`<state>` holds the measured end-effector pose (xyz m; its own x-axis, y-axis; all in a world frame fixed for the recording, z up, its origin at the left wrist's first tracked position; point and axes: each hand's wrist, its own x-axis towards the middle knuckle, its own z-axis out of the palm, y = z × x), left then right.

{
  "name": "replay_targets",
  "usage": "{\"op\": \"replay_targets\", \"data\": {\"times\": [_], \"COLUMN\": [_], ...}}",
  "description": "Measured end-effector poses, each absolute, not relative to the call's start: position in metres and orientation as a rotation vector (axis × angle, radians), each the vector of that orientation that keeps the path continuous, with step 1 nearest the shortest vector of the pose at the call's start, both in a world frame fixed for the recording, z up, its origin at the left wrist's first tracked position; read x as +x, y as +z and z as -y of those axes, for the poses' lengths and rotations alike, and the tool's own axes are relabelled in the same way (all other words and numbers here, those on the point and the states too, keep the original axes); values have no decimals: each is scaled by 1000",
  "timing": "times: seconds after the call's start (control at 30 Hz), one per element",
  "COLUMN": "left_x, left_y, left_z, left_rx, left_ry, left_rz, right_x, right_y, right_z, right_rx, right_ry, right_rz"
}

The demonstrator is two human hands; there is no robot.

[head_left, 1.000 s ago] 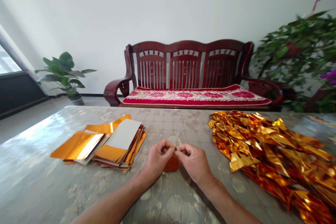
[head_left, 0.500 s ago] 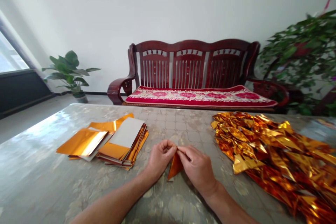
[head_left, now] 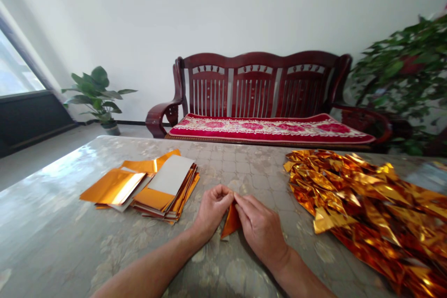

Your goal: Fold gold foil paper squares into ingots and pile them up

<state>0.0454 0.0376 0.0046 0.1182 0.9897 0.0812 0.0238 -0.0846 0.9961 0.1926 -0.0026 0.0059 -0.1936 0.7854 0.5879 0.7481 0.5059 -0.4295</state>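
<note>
My left hand [head_left: 212, 208] and my right hand [head_left: 260, 227] meet at the table's middle front, both pinching one small folded piece of gold foil paper [head_left: 231, 221]. The piece stands on the tabletop between my palms, with its orange side showing. To the left lies a stack of flat gold foil sheets [head_left: 164, 191], one with its white back up. A big heap of folded gold foil pieces [head_left: 359, 200] covers the table's right side.
The table [head_left: 52, 223] has a glossy patterned cover. Behind it stands a dark red wooden bench [head_left: 258, 88] with a red cushion. A potted plant [head_left: 96, 95] is on the floor at the left, and leafy plants [head_left: 408, 70] at the right.
The foil piece went from lying low between my fingertips to standing as a narrow folded shape. My right hand slid over its edge. The view shifted slightly left.
</note>
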Motion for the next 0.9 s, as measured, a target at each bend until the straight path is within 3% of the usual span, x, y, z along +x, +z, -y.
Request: {"op": "replay_targets", "data": {"times": [0.23,0.5,0.9], "left_x": [45,49,47], "left_y": [7,13,0], "left_z": [-36,-33,-39], "left_rx": [1361,1320,1417], "left_ry": [1116,1084,1102], "left_rz": [-1073,-972,-1076], "right_x": [196,195,193], "right_y": [9,11,8], "right_z": [0,-9,-12], "right_rx": [-1228,-1191,-1188], "right_ry": [472,1168,1320], "right_rz": [1694,1125,1043]}}
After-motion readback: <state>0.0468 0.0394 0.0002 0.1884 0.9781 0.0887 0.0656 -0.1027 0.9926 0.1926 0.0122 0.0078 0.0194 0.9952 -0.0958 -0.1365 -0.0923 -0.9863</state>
